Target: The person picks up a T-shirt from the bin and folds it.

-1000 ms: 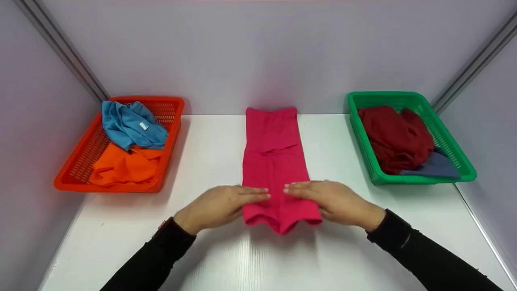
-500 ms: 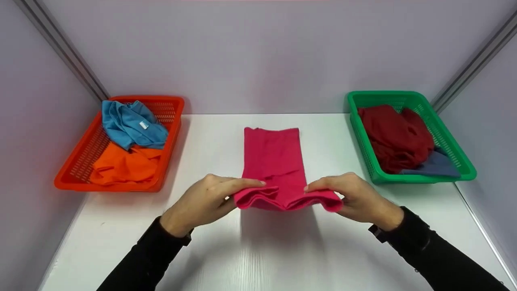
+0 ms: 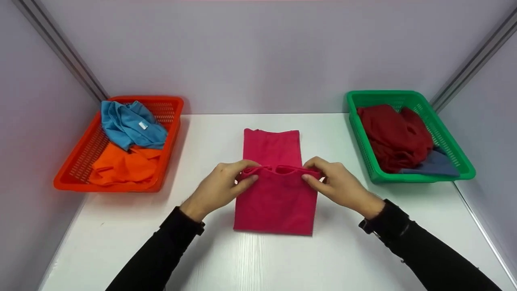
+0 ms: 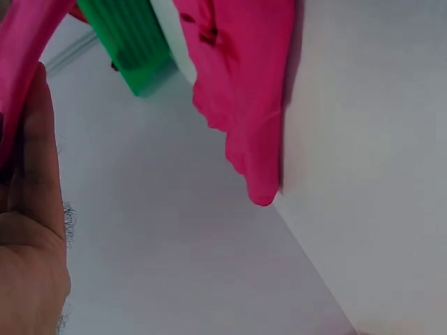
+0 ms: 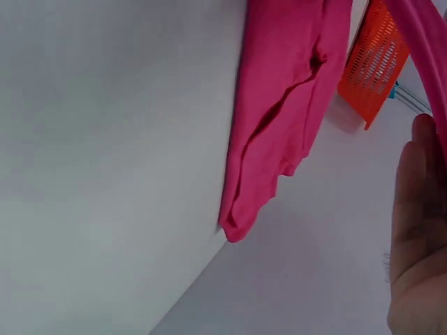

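A folded pink garment (image 3: 275, 206) lies in the middle of the white table, its far part flat and its near part raised into a fold. On the left of the raised edge, my left hand (image 3: 222, 185) pinches the cloth between thumb and fingers. Opposite it, my right hand (image 3: 341, 184) pinches the right end of the same edge. Both wrist views show the far part of the garment lying on the table, while the held cloth runs past the fingers at the picture's edge.
An orange-red basket (image 3: 169, 161) at the left holds a blue cloth (image 3: 133, 125) and an orange cloth (image 3: 125, 165). At the right, a green basket (image 3: 464, 165) holds a dark red cloth (image 3: 398, 137) and a grey-blue cloth (image 3: 432, 165). Walls enclose the table's back and sides.
Both hands first lay flat on the garment, then took its near end and lifted it. Now that end is folded away from me, and the garment is shorter, its far edge nearer.
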`<state>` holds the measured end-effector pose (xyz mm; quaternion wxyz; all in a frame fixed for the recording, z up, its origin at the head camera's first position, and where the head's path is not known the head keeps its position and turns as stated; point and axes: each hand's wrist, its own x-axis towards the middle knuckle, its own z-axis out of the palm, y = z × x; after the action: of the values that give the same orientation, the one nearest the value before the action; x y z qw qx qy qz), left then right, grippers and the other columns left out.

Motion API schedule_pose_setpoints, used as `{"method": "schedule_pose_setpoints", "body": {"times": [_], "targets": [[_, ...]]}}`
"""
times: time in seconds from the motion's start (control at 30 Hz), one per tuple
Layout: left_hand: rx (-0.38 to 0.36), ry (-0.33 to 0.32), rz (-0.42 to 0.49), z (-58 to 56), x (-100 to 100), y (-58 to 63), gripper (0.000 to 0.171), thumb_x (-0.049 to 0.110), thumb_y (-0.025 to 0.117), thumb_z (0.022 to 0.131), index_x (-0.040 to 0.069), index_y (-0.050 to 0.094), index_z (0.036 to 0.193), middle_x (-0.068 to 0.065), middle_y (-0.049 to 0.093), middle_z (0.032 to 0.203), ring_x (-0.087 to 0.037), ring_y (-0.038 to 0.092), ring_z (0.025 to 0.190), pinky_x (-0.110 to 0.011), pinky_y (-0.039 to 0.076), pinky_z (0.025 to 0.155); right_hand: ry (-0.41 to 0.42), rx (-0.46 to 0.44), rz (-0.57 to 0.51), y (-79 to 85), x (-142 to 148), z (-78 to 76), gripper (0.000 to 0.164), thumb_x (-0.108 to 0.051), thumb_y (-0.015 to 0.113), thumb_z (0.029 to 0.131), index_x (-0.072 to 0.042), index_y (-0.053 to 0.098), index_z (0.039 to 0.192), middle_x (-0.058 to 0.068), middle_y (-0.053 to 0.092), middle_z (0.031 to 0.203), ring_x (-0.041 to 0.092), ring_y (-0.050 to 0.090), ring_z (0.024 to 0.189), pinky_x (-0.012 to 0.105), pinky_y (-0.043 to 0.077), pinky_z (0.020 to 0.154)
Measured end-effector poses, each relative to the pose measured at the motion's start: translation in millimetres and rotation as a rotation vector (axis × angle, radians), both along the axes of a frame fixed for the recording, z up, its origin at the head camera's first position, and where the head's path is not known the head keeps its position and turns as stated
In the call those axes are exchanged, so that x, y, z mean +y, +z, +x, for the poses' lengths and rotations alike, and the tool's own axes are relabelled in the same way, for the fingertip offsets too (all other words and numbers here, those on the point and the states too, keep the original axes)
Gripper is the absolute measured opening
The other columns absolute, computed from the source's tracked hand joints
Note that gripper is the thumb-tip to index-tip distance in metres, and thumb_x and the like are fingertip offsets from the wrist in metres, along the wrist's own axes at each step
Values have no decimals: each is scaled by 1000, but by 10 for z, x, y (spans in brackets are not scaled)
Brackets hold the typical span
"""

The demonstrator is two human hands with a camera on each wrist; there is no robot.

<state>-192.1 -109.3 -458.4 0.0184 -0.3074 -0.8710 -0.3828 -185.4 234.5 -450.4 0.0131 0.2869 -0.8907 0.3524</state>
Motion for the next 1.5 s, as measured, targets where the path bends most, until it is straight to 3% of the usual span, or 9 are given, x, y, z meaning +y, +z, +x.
{"method": "schedule_pose_setpoints", "body": {"times": [0.17,0.33,0.53,0.7,0.8,0.97,1.07,1.27,1.5], "targets": [[-64,102,-66,-195,47,-243,25,31,72,102,30,70,127,15,70,95,-7,60,79,-23,56,71,-81,-40,157,-220,-20,-230,17,-31,70,103,-25,67,119,-12,73,95,7,65,80,23,57,74],[-109,167,-144,-357,69,-437,28,27,71,102,25,69,130,6,77,111,-12,69,91,-28,61,82,-127,-22,292,-401,-63,-408,22,-32,73,101,-23,68,120,-6,76,98,12,67,84,31,57,76],[-1,150,-289,-405,97,-574,37,18,70,102,12,63,138,-6,74,128,-22,73,118,-35,61,101,-115,11,340,-521,-104,-477,41,-26,71,102,-17,58,140,5,67,137,25,64,127,46,59,105],[220,135,-460,-288,82,-554,44,25,74,100,12,61,140,-8,67,135,-28,67,124,-42,63,96,-93,59,417,-508,-140,-328,53,-35,68,103,-19,53,151,5,53,159,28,51,148,54,52,115],[312,57,-537,-143,50,-517,54,33,74,100,14,58,147,-7,60,152,-29,60,140,-47,59,106,-34,61,490,-492,-171,-134,63,-44,68,102,-21,49,157,4,48,165,28,45,154,56,48,120],[262,-177,-632,169,-46,-493,71,50,63,103,17,42,163,-4,42,170,-25,39,160,-49,40,128,104,25,606,-495,-184,237,76,-58,59,103,-23,36,165,2,37,173,25,35,162,55,39,127],[190,-251,-675,313,-117,-514,82,61,59,101,20,33,167,-1,34,174,-24,31,164,-50,33,132,162,-30,661,-512,-157,412,86,-68,55,101,-23,27,169,0,27,177,24,25,166,56,32,131],[79,-263,-716,453,-241,-590,86,59,62,100,23,26,169,-1,24,178,-25,24,166,-53,29,133,222,20,724,-616,-98,588,95,-71,55,98,-20,21,170,3,16,180,30,21,167,59,28,132],[279,-229,-753,515,-261,-596,61,42,54,108,19,41,163,-3,42,170,-24,42,158,-50,42,126,236,225,780,-679,-96,579,72,-52,55,106,-17,36,165,6,34,174,30,37,160,56,39,127]]}}
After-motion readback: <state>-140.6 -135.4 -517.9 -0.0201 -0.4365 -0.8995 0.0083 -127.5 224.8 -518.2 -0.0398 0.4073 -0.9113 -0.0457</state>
